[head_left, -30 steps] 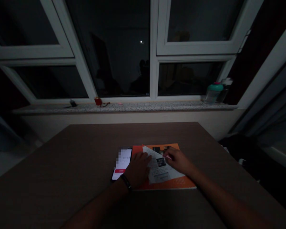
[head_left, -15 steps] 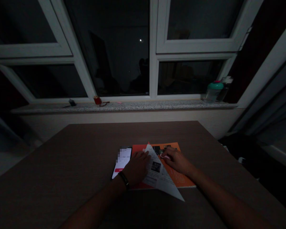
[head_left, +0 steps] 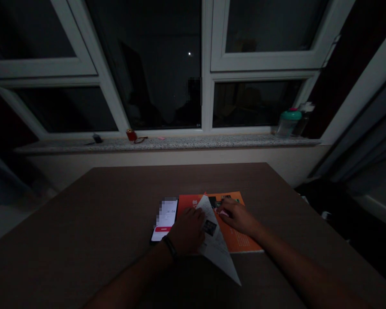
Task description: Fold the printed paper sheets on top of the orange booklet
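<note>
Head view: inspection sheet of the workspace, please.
surface: dark brown table, dimly lit
job's things: white printed sheet lying over orange booklet, its tip past the booklet's near edge
clutter: lit phone beside the booklet, screen partly pixelated
hands: left hand on the sheet, dark wristband; right hand on the booklet
cables: nothing seen
surroundings: speckled stone windowsill holding teal-capped bottle and red object; dark window above
</note>
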A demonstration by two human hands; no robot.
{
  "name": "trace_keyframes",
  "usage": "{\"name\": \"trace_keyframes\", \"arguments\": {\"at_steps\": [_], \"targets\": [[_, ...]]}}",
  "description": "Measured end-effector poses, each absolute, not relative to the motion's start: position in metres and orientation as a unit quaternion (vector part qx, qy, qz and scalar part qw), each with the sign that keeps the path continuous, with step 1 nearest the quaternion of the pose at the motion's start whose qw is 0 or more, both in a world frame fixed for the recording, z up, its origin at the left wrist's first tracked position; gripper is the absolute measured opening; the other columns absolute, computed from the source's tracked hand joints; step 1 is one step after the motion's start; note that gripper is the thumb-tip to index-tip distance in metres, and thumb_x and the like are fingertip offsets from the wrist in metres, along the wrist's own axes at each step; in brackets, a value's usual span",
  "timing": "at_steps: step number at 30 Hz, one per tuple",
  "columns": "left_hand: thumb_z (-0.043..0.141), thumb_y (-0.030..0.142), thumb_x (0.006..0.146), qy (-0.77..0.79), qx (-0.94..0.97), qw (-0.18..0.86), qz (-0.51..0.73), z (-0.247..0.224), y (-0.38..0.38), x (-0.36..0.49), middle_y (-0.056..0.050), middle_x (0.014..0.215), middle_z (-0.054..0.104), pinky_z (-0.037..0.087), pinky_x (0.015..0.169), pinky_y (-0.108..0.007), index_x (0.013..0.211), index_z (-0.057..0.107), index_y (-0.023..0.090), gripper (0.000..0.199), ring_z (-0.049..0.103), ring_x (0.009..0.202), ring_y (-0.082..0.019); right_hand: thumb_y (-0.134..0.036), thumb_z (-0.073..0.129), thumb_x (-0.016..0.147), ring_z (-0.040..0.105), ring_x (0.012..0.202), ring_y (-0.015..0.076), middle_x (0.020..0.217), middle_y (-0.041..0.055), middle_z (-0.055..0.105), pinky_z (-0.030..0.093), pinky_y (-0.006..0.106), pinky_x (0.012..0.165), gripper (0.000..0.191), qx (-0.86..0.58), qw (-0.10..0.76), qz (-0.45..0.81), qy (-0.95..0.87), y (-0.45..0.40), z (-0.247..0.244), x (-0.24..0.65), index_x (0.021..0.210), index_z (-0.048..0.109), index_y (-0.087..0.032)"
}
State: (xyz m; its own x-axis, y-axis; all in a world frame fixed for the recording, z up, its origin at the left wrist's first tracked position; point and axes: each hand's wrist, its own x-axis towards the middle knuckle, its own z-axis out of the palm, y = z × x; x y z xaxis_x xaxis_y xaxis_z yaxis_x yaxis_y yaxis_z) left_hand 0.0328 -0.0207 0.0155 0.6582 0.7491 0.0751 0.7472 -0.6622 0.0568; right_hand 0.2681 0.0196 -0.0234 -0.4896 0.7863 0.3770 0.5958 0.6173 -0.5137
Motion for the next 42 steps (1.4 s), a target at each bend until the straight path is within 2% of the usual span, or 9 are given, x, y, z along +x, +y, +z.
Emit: {"name": "trace_keyframes", "arguments": {"at_steps": [7,14,19,24,29,36,42], "targets": [[0.052,0.029,0.091,0.425,0.902,0.022,0.075,0.004,-0.022,0.034,-0.016,0.135,0.052,0.039,0.104,-0.044,0.123,0.052,0.012,0.036,0.049,0.122,-0.029,-0.010,0.059,0.082,0.058,0.091,0.0199,0.093,0.0054,0.061,0.045,0.030,0.080,0.014,-0.428,0.300,0.159,-0.838,0.023,-0.027,0.268,0.092,0.065,-0.019],[0.056,0.050,0.091,0.427,0.899,0.061,0.078,0.000,-0.021,0.031,-0.016,0.144,0.044,0.036,0.107,-0.049,0.138,0.043,0.016,0.059,0.041,0.131,-0.034,-0.012,0.058,0.084,0.059,0.091,0.0206,0.092,0.0061,0.062,0.046,0.031,0.079,0.017,-0.427,0.309,0.168,-0.833,0.023,-0.025,0.267,0.096,0.066,-0.020],[0.057,0.040,0.093,0.421,0.902,0.068,0.068,0.002,-0.019,0.031,-0.012,0.139,0.047,0.037,0.106,-0.049,0.136,0.046,0.021,0.049,0.041,0.131,-0.032,-0.012,0.055,0.086,0.059,0.093,0.0211,0.094,0.0070,0.062,0.046,0.032,0.081,0.019,-0.428,0.316,0.169,-0.830,0.025,-0.028,0.269,0.100,0.067,-0.020],[0.057,0.029,0.092,0.406,0.908,0.069,0.079,0.006,-0.016,0.030,-0.010,0.129,0.052,0.041,0.102,-0.044,0.127,0.051,0.020,0.036,0.045,0.124,-0.029,-0.014,0.053,0.089,0.060,0.093,0.0204,0.096,0.0076,0.062,0.047,0.033,0.082,0.018,-0.427,0.335,0.171,-0.823,0.029,-0.034,0.269,0.101,0.066,-0.019],[0.051,0.022,0.094,0.381,0.919,0.070,0.075,0.009,-0.015,0.028,-0.009,0.121,0.057,0.041,0.102,-0.041,0.110,0.058,0.018,0.019,0.050,0.119,-0.026,-0.018,0.053,0.091,0.060,0.092,0.0198,0.097,0.0079,0.061,0.048,0.033,0.083,0.014,-0.431,0.351,0.175,-0.813,0.030,-0.035,0.267,0.098,0.065,-0.019],[0.051,0.015,0.089,0.378,0.921,0.076,0.055,0.013,-0.014,0.030,-0.009,0.120,0.059,0.040,0.104,-0.039,0.108,0.059,0.018,0.020,0.051,0.119,-0.025,-0.015,0.051,0.090,0.058,0.091,0.0200,0.095,0.0076,0.059,0.048,0.035,0.084,0.013,-0.445,0.355,0.151,-0.808,0.033,-0.037,0.267,0.091,0.064,-0.018],[0.052,0.014,0.088,0.384,0.918,0.078,0.060,0.011,-0.014,0.030,-0.009,0.120,0.058,0.042,0.102,-0.039,0.106,0.059,0.018,0.021,0.052,0.117,-0.025,-0.015,0.051,0.091,0.057,0.091,0.0197,0.093,0.0067,0.058,0.047,0.032,0.079,0.014,-0.411,0.318,0.162,-0.839,0.027,-0.032,0.262,0.090,0.065,-0.019]]}}
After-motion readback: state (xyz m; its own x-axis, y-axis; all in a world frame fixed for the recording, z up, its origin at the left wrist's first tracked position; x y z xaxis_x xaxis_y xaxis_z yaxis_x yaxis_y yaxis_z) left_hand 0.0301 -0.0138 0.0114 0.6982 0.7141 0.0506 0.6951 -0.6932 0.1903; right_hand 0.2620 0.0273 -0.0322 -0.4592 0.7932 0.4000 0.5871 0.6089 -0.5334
